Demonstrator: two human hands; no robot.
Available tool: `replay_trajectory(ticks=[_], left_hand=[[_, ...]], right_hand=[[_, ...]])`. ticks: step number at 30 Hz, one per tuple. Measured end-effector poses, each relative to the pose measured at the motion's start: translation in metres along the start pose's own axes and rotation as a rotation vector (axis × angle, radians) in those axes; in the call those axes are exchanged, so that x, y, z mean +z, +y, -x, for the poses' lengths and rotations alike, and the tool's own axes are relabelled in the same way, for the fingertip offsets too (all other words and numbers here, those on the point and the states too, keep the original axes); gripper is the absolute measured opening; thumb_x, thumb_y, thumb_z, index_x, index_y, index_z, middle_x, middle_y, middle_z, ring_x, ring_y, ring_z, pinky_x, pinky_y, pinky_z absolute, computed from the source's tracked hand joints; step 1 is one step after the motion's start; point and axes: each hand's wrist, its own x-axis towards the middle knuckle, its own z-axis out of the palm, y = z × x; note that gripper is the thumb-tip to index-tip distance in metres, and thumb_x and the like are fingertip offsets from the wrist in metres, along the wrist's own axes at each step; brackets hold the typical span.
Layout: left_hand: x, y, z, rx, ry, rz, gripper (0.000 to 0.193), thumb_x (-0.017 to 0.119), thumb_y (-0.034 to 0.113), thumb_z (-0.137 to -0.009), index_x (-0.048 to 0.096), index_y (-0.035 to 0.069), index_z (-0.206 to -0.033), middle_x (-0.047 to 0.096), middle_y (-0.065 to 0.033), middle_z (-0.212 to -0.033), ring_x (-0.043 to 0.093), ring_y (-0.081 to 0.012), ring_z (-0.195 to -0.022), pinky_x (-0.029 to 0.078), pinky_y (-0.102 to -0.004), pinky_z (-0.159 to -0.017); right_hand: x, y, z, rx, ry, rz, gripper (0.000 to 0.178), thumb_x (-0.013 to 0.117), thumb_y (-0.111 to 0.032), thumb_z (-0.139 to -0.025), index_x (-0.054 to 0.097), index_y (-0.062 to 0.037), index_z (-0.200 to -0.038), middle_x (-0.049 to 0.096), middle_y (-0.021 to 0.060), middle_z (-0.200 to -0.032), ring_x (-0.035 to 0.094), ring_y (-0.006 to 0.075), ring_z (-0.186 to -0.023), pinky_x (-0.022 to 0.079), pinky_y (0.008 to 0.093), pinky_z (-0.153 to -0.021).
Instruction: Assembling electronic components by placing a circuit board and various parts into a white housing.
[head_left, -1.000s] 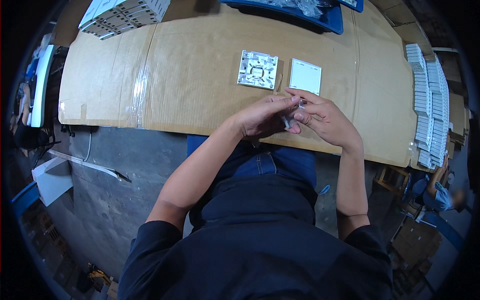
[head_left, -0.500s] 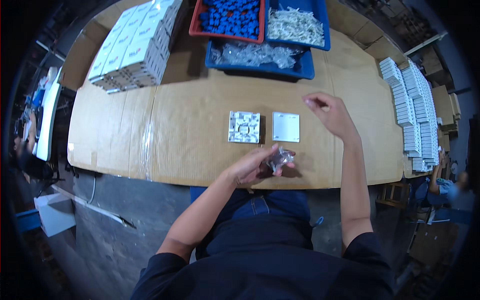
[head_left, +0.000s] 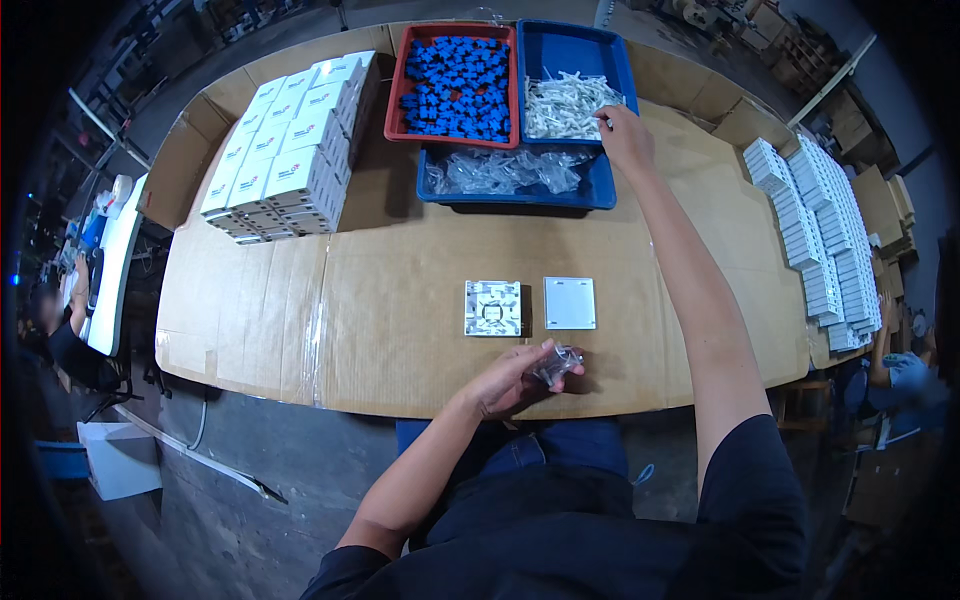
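My left hand point(head_left: 508, 380) is closed around a small clear plastic bag point(head_left: 560, 364) near the table's front edge. My right hand point(head_left: 628, 140) reaches to the right edge of a blue bin point(head_left: 575, 48) of thin white plastic pieces point(head_left: 568, 105). Its fingers are pinched together, and what they hold is too small to make out. Beyond my left hand lie a square white frame point(head_left: 493, 308) with a patterned face and, to its right, a flat white square plate point(head_left: 569, 303).
A red bin point(head_left: 396, 110) holds blue plastic parts. Clear bags fill a lower blue bin point(head_left: 520, 198). White boxes point(head_left: 285, 150) are stacked at the left, white square parts point(head_left: 825, 240) at the right. Cardboard point(head_left: 400, 370) covers the table. Other people sit at both sides.
My right hand has moved forward to the bin of white pieces. My left hand keeps hold of the clear bag. The whole view has shifted, showing more of the far bins.
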Motion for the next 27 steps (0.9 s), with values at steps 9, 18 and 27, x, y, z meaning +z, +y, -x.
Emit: replay_trajectory(ticks=[9,18,27], left_hand=[[0.002,-0.004,0.000,-0.032,0.003,0.124,0.057,0.054,0.044,-0.110,0.058,-0.006,-0.138,0.074,-0.0129,-0.122,0.068,-0.0112,-0.087,0.050,-0.0293,-0.097],[0.001,-0.003,0.000,-0.040,0.001,0.108,0.056,0.051,0.042,-0.111,0.055,-0.004,-0.143,0.072,-0.0112,-0.125,0.066,-0.0143,-0.089,0.051,-0.0307,-0.093],[-0.001,-0.001,0.005,-0.011,-0.015,0.004,0.057,0.048,0.045,-0.112,0.057,-0.003,-0.143,0.073,-0.0122,-0.128,0.071,-0.0125,-0.091,0.057,-0.0287,-0.090]], right_hand=[[0.023,0.012,-0.016,-0.056,-0.053,0.093,0.022,0.070,-0.024,-0.096,0.076,-0.0151,-0.114,0.068,0.0096,-0.116,0.064,0.0331,-0.117,0.055,0.0483,-0.096],[0.031,0.010,-0.016,0.052,-0.086,0.000,0.017,0.073,-0.027,-0.094,0.077,-0.0174,-0.108,0.067,0.0096,-0.113,0.066,0.0326,-0.112,0.055,0.0474,-0.092],[-0.028,-0.010,0.000,0.349,0.038,-1.168,0.020,0.077,-0.021,-0.094,0.075,-0.0043,-0.105,0.077,0.0078,-0.109,0.066,0.0145,-0.086,0.053,0.0310,-0.071]])
